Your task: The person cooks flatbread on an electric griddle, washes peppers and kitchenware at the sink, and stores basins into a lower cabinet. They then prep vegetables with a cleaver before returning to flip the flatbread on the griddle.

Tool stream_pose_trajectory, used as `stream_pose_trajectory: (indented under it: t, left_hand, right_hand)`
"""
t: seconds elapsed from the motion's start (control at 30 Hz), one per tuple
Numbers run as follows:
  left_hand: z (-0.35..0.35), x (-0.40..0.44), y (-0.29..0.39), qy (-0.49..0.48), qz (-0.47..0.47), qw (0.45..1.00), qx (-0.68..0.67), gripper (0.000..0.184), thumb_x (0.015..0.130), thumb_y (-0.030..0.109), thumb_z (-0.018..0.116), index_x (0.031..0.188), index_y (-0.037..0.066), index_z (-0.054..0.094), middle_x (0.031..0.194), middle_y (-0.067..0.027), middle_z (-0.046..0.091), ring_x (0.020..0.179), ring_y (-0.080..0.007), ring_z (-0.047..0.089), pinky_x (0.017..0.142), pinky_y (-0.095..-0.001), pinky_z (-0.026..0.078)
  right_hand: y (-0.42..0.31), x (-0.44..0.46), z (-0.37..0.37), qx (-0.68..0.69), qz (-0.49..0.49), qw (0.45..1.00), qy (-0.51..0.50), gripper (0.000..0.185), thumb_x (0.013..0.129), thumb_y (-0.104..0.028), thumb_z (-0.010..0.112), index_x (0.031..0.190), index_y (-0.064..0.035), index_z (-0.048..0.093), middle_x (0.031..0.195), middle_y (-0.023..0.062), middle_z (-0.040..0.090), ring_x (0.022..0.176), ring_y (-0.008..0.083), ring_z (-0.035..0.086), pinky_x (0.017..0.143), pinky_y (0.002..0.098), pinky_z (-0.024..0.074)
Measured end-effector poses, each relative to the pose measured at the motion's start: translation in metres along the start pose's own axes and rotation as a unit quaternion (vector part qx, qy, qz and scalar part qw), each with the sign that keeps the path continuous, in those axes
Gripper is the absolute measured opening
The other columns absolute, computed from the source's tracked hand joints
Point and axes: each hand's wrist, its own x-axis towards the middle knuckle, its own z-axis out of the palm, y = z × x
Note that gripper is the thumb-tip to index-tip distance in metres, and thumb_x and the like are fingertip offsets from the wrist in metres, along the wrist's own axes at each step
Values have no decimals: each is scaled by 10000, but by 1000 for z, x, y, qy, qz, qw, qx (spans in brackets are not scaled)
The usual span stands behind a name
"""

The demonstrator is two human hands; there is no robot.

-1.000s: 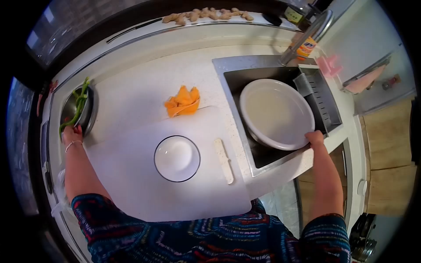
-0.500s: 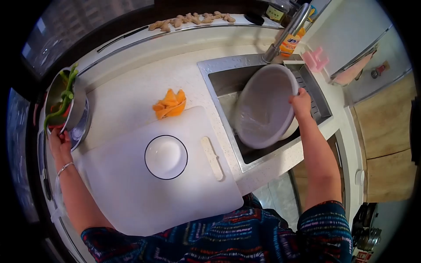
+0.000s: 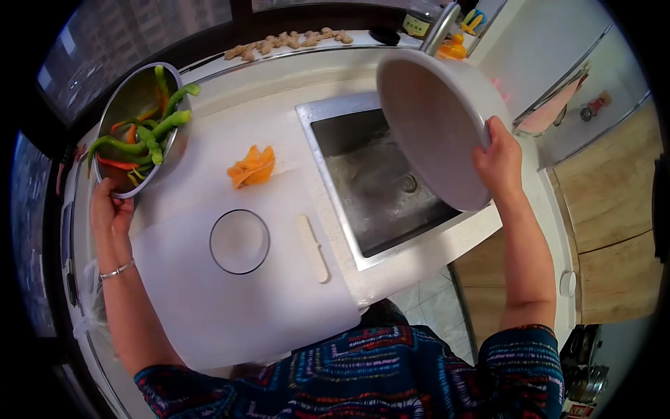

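Observation:
My left hand [image 3: 112,213] is closed on the lower rim of a metal bowl [image 3: 132,91], which it holds up and tilted at the far left. Inside lie long green peppers [image 3: 150,140] and red and orange strips, some peppers poking over the rim. My right hand [image 3: 501,160] grips the rim of a large pale basin [image 3: 433,126], tipped on its side above the right part of the sink [image 3: 370,202]. The basin's visible inside holds nothing. Wet metal and a drain show in the sink.
A white cutting board [image 3: 279,307] lies in front of me, with a round clear glass bowl [image 3: 239,241] on it. A crumpled orange cloth [image 3: 252,167] sits behind the board. Ginger pieces [image 3: 286,43] line the sill. The tap [image 3: 441,28] stands behind the basin.
My right hand has raised the basin out of the sink, baring the sink floor. My left hand has lifted the pepper bowl up and rightward, tilting it so its contents show.

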Motion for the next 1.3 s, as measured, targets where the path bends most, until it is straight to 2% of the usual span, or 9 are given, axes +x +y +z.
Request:
stream_pose_trajectory:
  t: [0.23,0.43,0.63,0.77,0.9,0.97,1.03,1.23,1.3]
  left_hand:
    - [86,-95,-37,-43,4,996,79,120,689,-16,488,669,94,447,540,33,427,382,-54,337,409,-179,372]
    - [132,-152,-93,-68,-21,990,122,118,683,-4,469,701,107,433,545,44,431,373,-44,344,351,-175,328]
    - [178,-207,-155,-66,-66,988,125,84,686,15,438,718,92,449,543,33,443,353,-39,351,314,-162,307]
    - [199,-225,-198,-128,-120,981,78,290,664,-17,419,940,33,494,821,-43,573,630,-126,575,548,-231,504]
    - [196,-216,-239,-198,-174,954,143,250,646,-11,443,891,32,473,726,-66,548,469,-133,515,386,-249,451]
    - [213,-230,-257,-110,-162,970,146,187,646,-5,450,828,37,464,629,-52,510,370,-118,429,297,-240,372]
    - [206,-224,-274,-150,-172,965,125,179,647,-6,454,820,31,474,632,-62,527,401,-137,476,324,-255,404]
    - [211,-223,-304,-104,-185,965,152,130,694,-7,458,821,10,478,664,-94,552,462,-182,539,359,-290,440]
    - [212,-224,-313,-100,-189,966,143,126,695,-10,461,819,9,477,674,-96,551,459,-183,537,360,-293,443]
  right_hand:
    - [71,-2,-23,0,-128,992,14,211,564,28,510,740,-18,403,625,178,475,578,381,458,508,369,395]
    - [183,17,-54,213,53,974,63,188,575,11,475,760,-8,446,635,80,467,603,162,483,581,262,406]
    - [328,-16,-52,509,361,768,146,384,588,10,457,972,16,465,836,106,524,742,185,512,690,289,428]
    - [386,-53,-34,565,411,687,199,380,609,2,451,987,28,442,915,148,516,837,237,519,708,333,439]
    - [446,-90,-8,635,473,570,220,335,679,-55,492,1003,28,473,980,152,540,863,251,543,708,364,473]
    - [447,-101,-7,638,515,510,259,305,754,-173,531,1015,-22,487,907,94,569,818,241,565,667,344,479]
    - [438,-110,-7,697,420,499,297,310,798,-344,529,912,-57,555,791,58,596,708,195,578,604,291,488]
    - [354,-170,42,771,521,366,25,327,833,-385,482,677,-103,537,637,37,560,600,134,542,568,262,472]
    - [288,-131,60,721,502,461,-122,271,844,-361,476,769,-104,519,692,28,557,598,127,525,518,259,444]
